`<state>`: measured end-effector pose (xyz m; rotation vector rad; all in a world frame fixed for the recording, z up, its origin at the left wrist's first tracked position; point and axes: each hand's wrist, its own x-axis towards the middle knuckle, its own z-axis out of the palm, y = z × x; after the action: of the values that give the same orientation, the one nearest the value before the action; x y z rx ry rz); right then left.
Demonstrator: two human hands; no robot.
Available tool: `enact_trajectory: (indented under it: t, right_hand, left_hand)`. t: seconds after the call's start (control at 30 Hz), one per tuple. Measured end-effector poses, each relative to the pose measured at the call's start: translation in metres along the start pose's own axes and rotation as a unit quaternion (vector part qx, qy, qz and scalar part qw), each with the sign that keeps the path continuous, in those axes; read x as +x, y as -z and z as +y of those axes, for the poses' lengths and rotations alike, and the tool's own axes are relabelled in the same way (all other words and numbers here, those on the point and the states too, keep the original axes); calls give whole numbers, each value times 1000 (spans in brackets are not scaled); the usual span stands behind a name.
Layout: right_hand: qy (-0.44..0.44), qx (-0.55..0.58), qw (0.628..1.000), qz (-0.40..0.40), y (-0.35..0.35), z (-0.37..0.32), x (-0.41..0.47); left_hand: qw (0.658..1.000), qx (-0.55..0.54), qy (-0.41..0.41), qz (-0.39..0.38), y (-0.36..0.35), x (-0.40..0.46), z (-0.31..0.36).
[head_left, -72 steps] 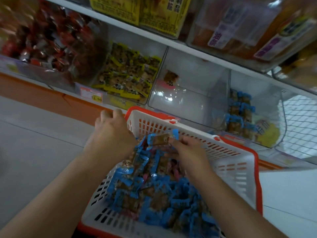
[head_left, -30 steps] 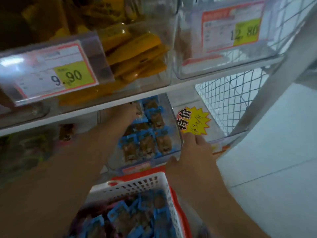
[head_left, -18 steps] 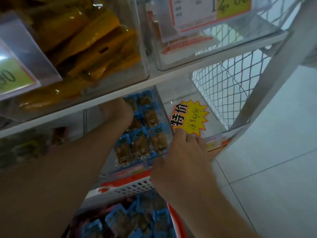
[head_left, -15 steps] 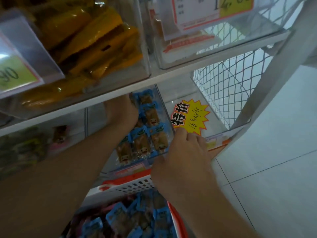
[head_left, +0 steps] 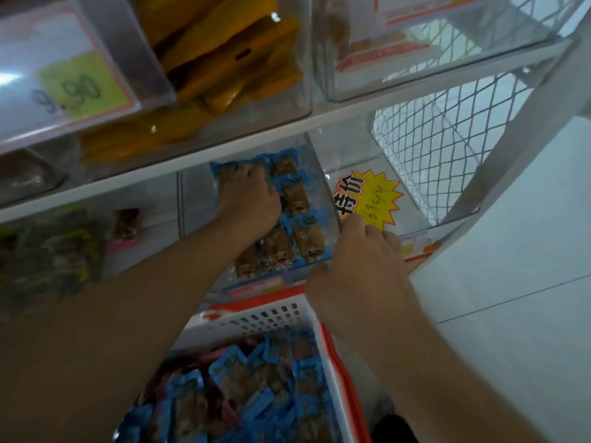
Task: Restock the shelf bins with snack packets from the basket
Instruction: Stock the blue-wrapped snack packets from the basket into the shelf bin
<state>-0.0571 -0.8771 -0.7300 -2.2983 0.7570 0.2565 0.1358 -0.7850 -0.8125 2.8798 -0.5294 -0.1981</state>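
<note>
Placing step: left hand (head_left: pixel 248 196) deep in the clear bin (head_left: pixel 329 199), fingers pressing blue packets (head_left: pixel 295 199) flat; right hand (head_left: pixel 358 276) grips the bin's front corner; next, probably another handful from the basket (head_left: pixel 278 314)

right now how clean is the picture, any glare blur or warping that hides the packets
Head view: dim and soft overall; the price label is smeared and carries a glare patch at its left edge; wide-angle bending tilts the shelf edge; packets in the bin read clearer than those in the basket; the left hand covers some.
</note>
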Motion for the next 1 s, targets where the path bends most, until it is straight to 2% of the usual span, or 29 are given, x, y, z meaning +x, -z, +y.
enact_trajectory:
  t: [0.1,0.17,0.23,0.3,0.37,0.5,0.63,0.7,0.8,0.9,1.0]
  right_hand:
    - [-1,14,1000,6,4,-4,-8]
    - [16,19,998,56,1,-5,-14]
    - [72,8,989,129,-4,-9,-21]
    - [136,18,980,143,-11,-17,-31]
    - [167,-5,984,69,-25,-24,-41]
    - [156,-124,970,-138,-63,-32,-55]
    - [128,-183,946,-233,-90,-29,-64]
    - [115,-197,942,-244,-106,-26,-68]
    - [96,-217,939,-249,-131,-21,-68]
    - [79,-221,940,-246,-143,-16,-62]
    - [64,-170,953,-242,-141,-15,-51]
  left_hand:
    - [992,-124,-3,39,26,-47,-1]
    - [978,-195,-5,74,47,-101,-6]
    - [962,-252,-4,106,62,-161,-18]
    - [952,-285,36,101,63,-213,-37]
    - [946,-296,116,63,49,-251,-57]
    - [928,-269,253,-44,-8,-272,-95]
    - [905,-214,322,-177,-66,-251,-117]
    - [900,-215,339,-168,-81,-245,-114]
    - [897,-242,354,-111,-85,-247,-106]
    - [882,-318,341,-72,-74,-254,-109]
    - [857,-403,316,-44,-48,-262,-118]
